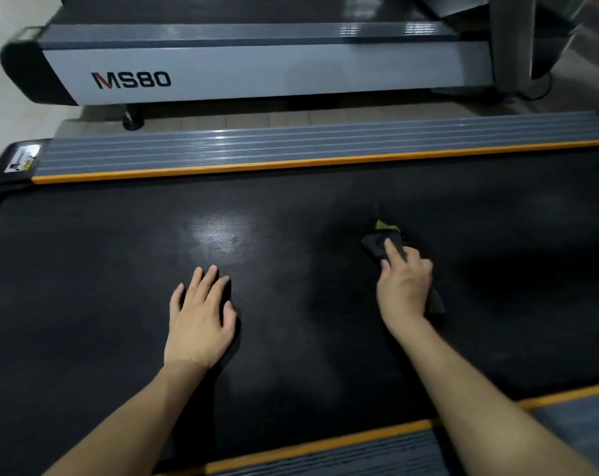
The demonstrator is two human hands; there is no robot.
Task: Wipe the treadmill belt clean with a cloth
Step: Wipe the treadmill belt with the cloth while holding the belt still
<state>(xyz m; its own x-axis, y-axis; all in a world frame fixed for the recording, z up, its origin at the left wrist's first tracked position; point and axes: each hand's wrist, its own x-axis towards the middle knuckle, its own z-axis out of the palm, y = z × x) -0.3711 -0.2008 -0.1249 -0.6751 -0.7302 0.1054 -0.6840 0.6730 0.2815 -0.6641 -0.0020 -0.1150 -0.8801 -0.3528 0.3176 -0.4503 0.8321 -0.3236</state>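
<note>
The black treadmill belt (291,214) fills the middle of the view, with a pale glare patch left of centre. My right hand (403,283) presses a dark cloth (377,243) with a yellow-green corner flat on the belt, index finger stretched over it; part of the cloth shows under my wrist. My left hand (199,317) lies flat on the belt to the left, palm down, fingers slightly spread, holding nothing.
A grey ribbed side rail with an orange strip (291,154) borders the belt's far edge; another such rail (342,451) runs along the near edge. Beyond stands a second treadmill marked MS80 (222,73) on a tiled floor.
</note>
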